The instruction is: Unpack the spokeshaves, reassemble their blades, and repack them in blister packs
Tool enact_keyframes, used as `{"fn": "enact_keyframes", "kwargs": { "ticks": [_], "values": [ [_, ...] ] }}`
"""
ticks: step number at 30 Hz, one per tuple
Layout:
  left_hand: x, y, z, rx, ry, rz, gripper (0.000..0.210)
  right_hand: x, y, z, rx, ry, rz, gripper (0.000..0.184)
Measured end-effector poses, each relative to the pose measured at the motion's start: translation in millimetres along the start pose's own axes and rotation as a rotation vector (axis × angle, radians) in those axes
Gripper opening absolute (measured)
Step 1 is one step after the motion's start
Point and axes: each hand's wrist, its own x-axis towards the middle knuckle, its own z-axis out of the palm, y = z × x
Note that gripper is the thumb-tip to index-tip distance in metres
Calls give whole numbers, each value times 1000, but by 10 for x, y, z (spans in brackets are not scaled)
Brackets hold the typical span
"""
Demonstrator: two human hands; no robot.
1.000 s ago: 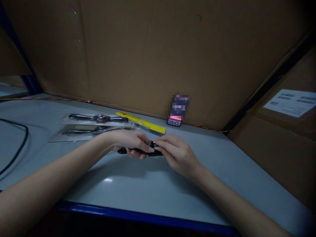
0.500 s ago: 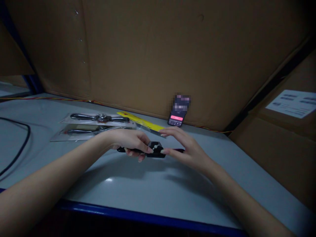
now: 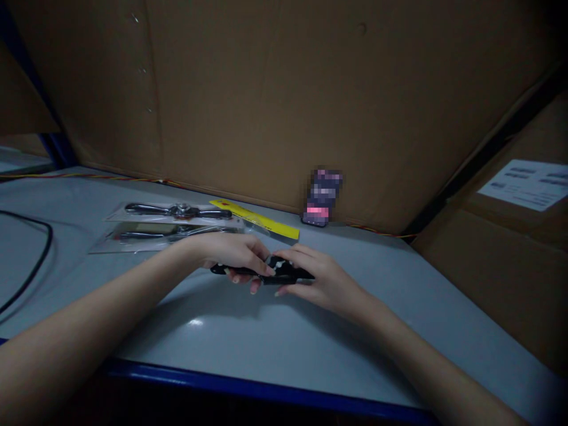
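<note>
A black spokeshave [image 3: 284,270] with small bright metal parts at its middle is held level just above the table. My left hand [image 3: 239,255] is closed round its left handle, with the thumb lying along the body near the centre. From the other side, my right hand [image 3: 322,275] grips the right part, fingers over the top and thumb beneath. The right handle is mostly hidden by that hand. Behind my left hand lie two spokeshaves in clear packaging, a farther one [image 3: 181,210] and a nearer one [image 3: 146,235].
A yellow strip-shaped package [image 3: 261,220] lies behind the hands. A phone [image 3: 322,198] leans against the cardboard wall [image 3: 248,106]. A black cable [image 3: 47,248] curves at the left of the grey table [image 3: 248,349]. A labelled cardboard box [image 3: 501,248] stands to the right.
My right hand has moved left and closed round the right side of the spokeshave; before, its fingers were spread with the thumb at the tool. The left hand stays about where it was.
</note>
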Motion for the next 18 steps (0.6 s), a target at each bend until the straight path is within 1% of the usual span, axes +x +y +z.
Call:
{"fn": "enact_keyframes", "kwargs": {
  "ticks": [6, 13, 18],
  "values": [
    [11, -4, -2, -17, -14, -4, 22, -3, -18, 9, 7, 51, -15, 40],
    [18, -13, -10, -2, -5, 13, 21, -4, -25, 8, -15, 59, -6, 35],
    [19, -17, -19, -9, -6, 34, 21, -13, -57, -6, -33, 49, -10, 39]
  ]
}}
